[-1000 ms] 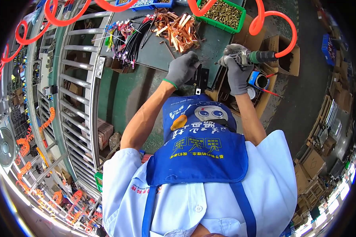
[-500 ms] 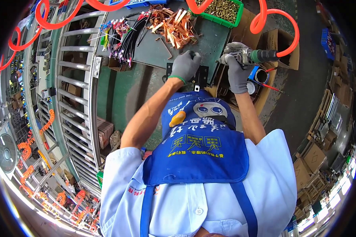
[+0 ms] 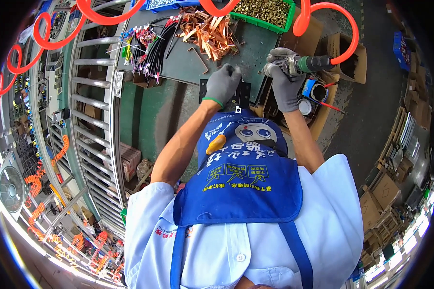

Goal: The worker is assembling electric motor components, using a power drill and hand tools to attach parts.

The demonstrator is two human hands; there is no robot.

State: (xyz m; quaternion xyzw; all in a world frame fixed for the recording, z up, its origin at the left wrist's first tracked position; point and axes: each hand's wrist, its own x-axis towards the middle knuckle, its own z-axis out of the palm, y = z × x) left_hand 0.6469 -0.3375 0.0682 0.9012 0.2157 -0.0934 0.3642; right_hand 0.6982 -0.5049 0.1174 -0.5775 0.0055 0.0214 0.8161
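My right hand (image 3: 286,89), in a grey glove, is wrapped round a silver and green air-powered driver (image 3: 291,65), held to the right of the bench edge. An orange coiled air hose (image 3: 349,50) runs from the driver's rear end. In a matching glove, my left hand (image 3: 222,85) is closed with the fingers bent together over a black metal bracket with holes (image 3: 244,91) at the bench's near edge. Whatever its fingertips hold is too small or hidden to make out. A lone copper strip (image 3: 198,60) lies just beyond this hand.
Copper strips (image 3: 212,36) are piled on the dark bench (image 3: 181,65), with bundled cables (image 3: 149,45) to their left. A green bin of brass fittings (image 3: 263,14) stands at the back. Cardboard boxes (image 3: 349,53) and a blue container (image 3: 315,90) sit to the right; a roller conveyor (image 3: 94,101) runs at left.
The driver in my right hand has shifted slightly left. My left hand stays closed over the bracket, a little lower and further left in view; the hose coils have swung left.
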